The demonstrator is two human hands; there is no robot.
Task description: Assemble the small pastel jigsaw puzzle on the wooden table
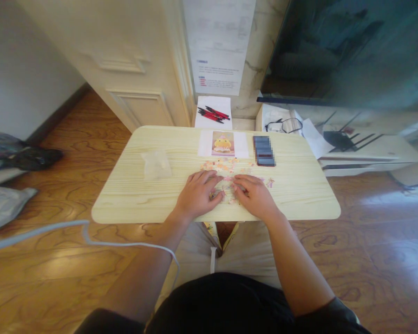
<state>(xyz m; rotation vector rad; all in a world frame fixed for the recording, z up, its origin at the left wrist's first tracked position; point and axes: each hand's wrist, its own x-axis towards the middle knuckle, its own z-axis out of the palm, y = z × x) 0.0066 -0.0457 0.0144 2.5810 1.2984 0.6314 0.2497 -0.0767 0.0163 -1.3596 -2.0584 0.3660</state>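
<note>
Small colourful jigsaw pieces (pixel 218 165) lie scattered in the middle of the pale wood-grain table (pixel 125 195). My left hand (pixel 199 195) rests palm down over the near pieces, fingers spread and thumb held apart; some pieces are hidden beneath it. Facing it, my right hand (pixel 253 194) touches the pieces with its fingertips, thumb and index apart with a gap between them. Between the hands a few pinkish pieces (pixel 229 179) show, too small to tell whether they are joined. Just beyond the pile sits a printed picture (pixel 223 144) of a yellow cartoon figure.
A phone (pixel 264 150) lies at the back right of the table, and a crumpled translucent bag (pixel 156 165) at the left. Behind are red and black pens (pixel 213 114) on white paper. A white cable (pixel 125 243) crosses near my left forearm.
</note>
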